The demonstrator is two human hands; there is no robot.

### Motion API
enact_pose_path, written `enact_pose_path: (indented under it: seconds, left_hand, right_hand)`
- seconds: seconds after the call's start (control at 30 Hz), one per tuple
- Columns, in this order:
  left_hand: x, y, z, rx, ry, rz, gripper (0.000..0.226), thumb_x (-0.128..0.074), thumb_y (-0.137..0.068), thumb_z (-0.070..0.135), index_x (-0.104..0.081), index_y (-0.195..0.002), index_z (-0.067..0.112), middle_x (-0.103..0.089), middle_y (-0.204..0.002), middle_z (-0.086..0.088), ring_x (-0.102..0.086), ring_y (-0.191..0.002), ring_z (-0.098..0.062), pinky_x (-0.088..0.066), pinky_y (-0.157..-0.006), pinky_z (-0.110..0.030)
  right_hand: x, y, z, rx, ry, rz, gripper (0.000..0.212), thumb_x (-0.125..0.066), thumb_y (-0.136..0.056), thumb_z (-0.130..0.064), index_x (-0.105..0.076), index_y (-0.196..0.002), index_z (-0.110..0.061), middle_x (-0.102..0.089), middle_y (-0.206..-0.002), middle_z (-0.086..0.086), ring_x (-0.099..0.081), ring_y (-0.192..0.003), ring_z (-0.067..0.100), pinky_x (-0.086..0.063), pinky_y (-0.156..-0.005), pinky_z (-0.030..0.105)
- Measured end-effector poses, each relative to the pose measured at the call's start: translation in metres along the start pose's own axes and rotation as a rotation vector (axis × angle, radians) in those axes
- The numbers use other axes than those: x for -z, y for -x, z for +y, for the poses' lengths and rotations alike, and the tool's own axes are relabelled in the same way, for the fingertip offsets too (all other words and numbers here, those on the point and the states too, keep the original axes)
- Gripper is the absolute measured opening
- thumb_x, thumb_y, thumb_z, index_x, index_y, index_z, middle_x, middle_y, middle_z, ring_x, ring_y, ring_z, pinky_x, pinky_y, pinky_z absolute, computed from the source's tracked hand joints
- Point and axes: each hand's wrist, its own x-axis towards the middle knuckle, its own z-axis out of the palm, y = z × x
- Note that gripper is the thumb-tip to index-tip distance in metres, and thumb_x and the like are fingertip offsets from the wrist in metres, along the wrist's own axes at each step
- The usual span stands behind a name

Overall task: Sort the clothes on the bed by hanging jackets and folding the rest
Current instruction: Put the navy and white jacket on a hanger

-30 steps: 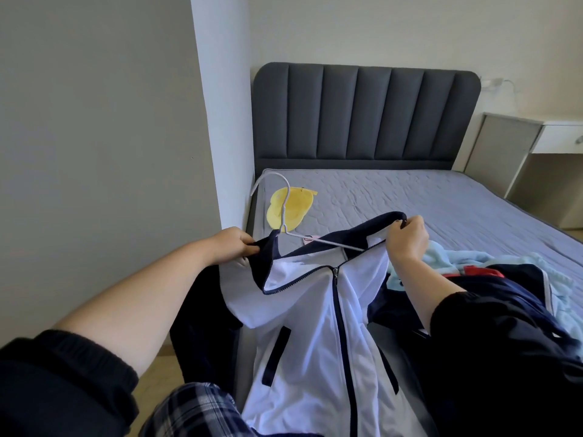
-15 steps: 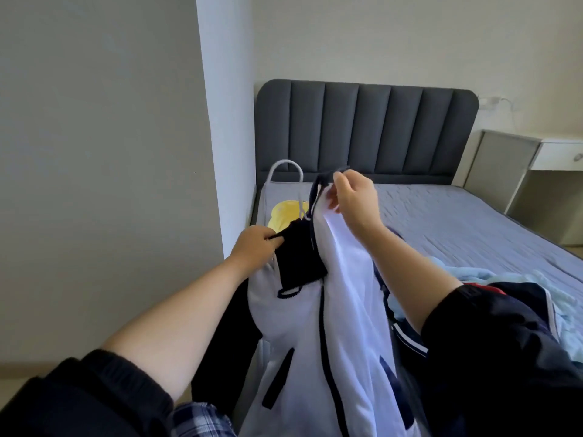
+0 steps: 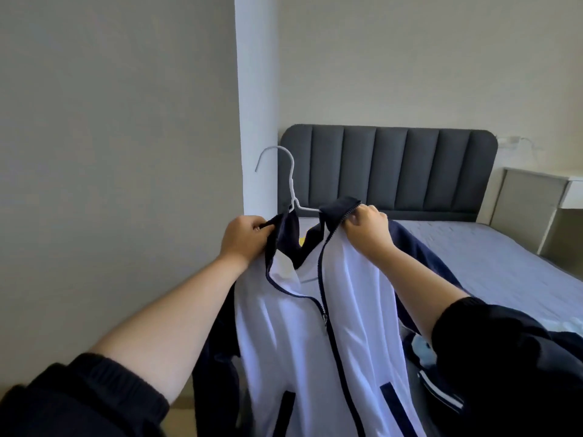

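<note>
A white zip jacket with navy collar, sleeves and zipper trim hangs upright in front of me on a white wire hanger, whose hook sticks up above the collar. My left hand pinches the left side of the navy collar. My right hand grips the right side of the collar by the zipper top. The zipper is partly open at the neck. A little yellow cloth shows through the neck opening.
The grey-blue bed with a dark padded headboard lies behind the jacket. A light blue garment peeks out low at the right. A white wall corner rises at the left and a white desk at the right.
I lifted the jacket and hanger up off the bed. My right hand moved from the middle back out to the right collar edge, spreading the front flat toward me.
</note>
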Motion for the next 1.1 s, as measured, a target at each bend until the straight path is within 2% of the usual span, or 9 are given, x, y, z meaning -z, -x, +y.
enact_pose_path:
  seconds: [0.07,0.17,0.33,0.43,0.6,0.77,0.83,0.97,1.1]
  left_hand:
    - [0.022,-0.009,0.015,0.000,-0.022,0.085,0.038,-0.050,-0.066,0.036,-0.044,-0.056,0.001,-0.028,-0.046,0.000,-0.024,-0.055,-0.021,-0.020,-0.053,-0.030]
    - [0.062,-0.027,0.037,0.035,-0.100,0.209,0.030,-0.046,-0.063,0.041,-0.048,-0.048,0.014,-0.043,-0.046,0.000,-0.037,-0.048,-0.017,-0.024,-0.047,-0.026]
    - [0.148,-0.059,0.056,0.055,-0.300,0.494,0.030,-0.064,-0.076,0.033,-0.055,-0.065,0.006,-0.051,-0.058,-0.010,-0.040,-0.057,-0.026,-0.028,-0.051,-0.027]
    - [0.211,-0.064,0.064,0.000,-0.346,0.589,0.032,-0.069,-0.078,0.038,-0.056,-0.061,0.014,-0.052,-0.054,0.002,-0.048,-0.057,-0.024,-0.028,-0.048,-0.024]
    - [0.323,-0.056,0.078,-0.002,-0.326,0.393,0.051,-0.069,-0.083,0.041,-0.038,-0.054,0.014,-0.029,-0.054,0.001,-0.028,-0.055,-0.015,-0.021,-0.055,-0.028]
    - [0.395,-0.039,0.083,0.029,-0.369,0.213,0.036,-0.062,-0.091,0.025,-0.061,-0.081,-0.010,-0.048,-0.074,-0.007,-0.042,-0.073,-0.014,-0.031,-0.071,-0.029]
    - [0.403,-0.027,0.067,0.030,-0.471,0.273,0.030,-0.062,-0.090,0.021,-0.064,-0.079,-0.007,-0.053,-0.072,-0.013,-0.044,-0.071,-0.016,-0.032,-0.068,-0.029]
    - [0.410,0.009,0.010,0.112,-0.502,0.407,0.018,-0.065,-0.088,0.019,-0.072,-0.076,0.007,-0.069,-0.082,-0.017,-0.059,-0.078,-0.026,-0.046,-0.075,-0.034]
    - [0.414,0.028,-0.025,0.157,-0.481,0.395,0.019,-0.064,-0.088,0.020,-0.070,-0.073,0.010,-0.066,-0.075,-0.015,-0.053,-0.070,-0.019,-0.044,-0.073,-0.033]
  right_hand:
    - [0.008,-0.014,-0.023,0.036,-0.054,0.079,0.018,-0.043,-0.086,-0.017,-0.053,-0.073,-0.012,-0.053,-0.075,0.004,-0.045,-0.083,0.031,-0.027,-0.074,0.038]
    - [0.016,-0.041,-0.065,0.067,-0.071,0.203,0.019,-0.047,-0.082,-0.013,-0.046,-0.064,-0.015,-0.056,-0.073,0.008,-0.046,-0.080,0.031,-0.027,-0.072,0.037]
    - [0.025,-0.082,-0.155,0.119,-0.182,0.369,0.021,-0.043,-0.086,-0.022,-0.054,-0.071,-0.012,-0.052,-0.072,0.002,-0.043,-0.081,0.026,-0.018,-0.071,0.031]
    - [0.033,-0.097,-0.218,0.157,-0.300,0.406,0.021,-0.042,-0.085,-0.021,-0.049,-0.067,-0.014,-0.048,-0.069,0.000,-0.041,-0.079,0.026,-0.018,-0.071,0.031]
    - [0.039,-0.107,-0.303,0.155,-0.450,0.301,0.018,-0.041,-0.080,-0.013,-0.040,-0.062,-0.016,-0.047,-0.067,0.002,-0.039,-0.077,0.027,-0.019,-0.069,0.034]
    - [0.021,-0.089,-0.360,0.249,-0.653,0.518,0.011,-0.036,-0.065,-0.006,-0.033,-0.059,-0.016,-0.041,-0.059,0.001,-0.031,-0.064,0.022,-0.011,-0.062,0.031]
    - [-0.001,-0.080,-0.372,0.268,-0.712,0.298,0.021,-0.042,-0.072,-0.001,-0.035,-0.058,-0.016,-0.042,-0.056,-0.002,-0.035,-0.061,0.022,-0.019,-0.058,0.032]
    - [-0.029,-0.072,-0.378,0.124,-1.004,-0.491,0.025,-0.043,-0.086,-0.006,-0.061,-0.069,-0.012,-0.058,-0.063,0.001,-0.051,-0.067,0.021,-0.041,-0.062,0.028]
    - [-0.047,-0.062,-0.389,-0.005,-1.076,-0.790,0.069,-0.039,-0.092,-0.060,-0.064,-0.114,0.001,-0.068,-0.105,0.020,-0.059,-0.090,0.023,-0.044,-0.087,0.031]
